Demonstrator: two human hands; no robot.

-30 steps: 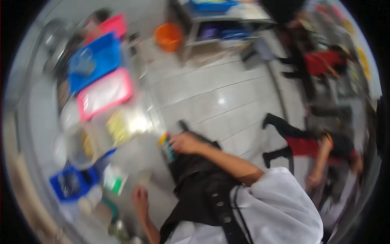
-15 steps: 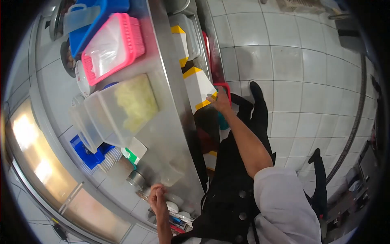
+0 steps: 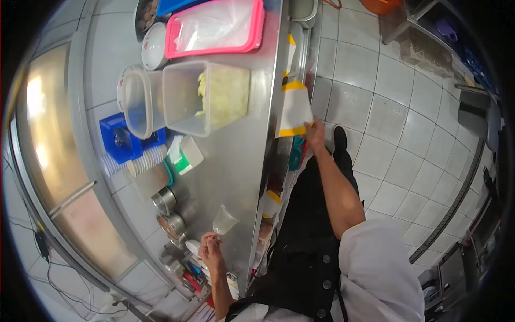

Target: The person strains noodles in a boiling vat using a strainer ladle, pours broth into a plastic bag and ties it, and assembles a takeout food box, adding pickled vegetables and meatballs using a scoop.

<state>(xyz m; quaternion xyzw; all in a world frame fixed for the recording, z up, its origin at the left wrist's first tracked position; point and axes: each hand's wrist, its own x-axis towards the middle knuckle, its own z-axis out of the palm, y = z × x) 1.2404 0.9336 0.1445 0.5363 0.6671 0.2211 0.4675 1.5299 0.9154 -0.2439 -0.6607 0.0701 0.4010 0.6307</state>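
Note:
My right hand (image 3: 315,134) is at the edge of the under-counter shelf, fingers closed on the near corner of a white panel with yellow edges (image 3: 295,110); whether it is a box or a flat sheet, I cannot tell. My left hand (image 3: 212,249) hangs over the steel counter (image 3: 214,166) with its fingers curled together. What they hold, if anything, is hidden. Just beyond these fingers is a small clear plastic cup or bag (image 3: 224,219). A large clear tub (image 3: 185,99), lying on its side, has pale yellow shredded food (image 3: 228,96) inside.
A pink basket (image 3: 257,27) lined with plastic stands at the counter's far end. Along the wall are a blue holder (image 3: 118,137), stacked cups (image 3: 147,161), a white-and-green carton (image 3: 185,155) and metal pots (image 3: 163,201). Tiled floor (image 3: 370,112) lies right.
The view has shifted, so the counter items appear farther right. My right hand stays at the yellow-edged panel, its fingers now closer around the corner. My left hand remains curled over the counter.

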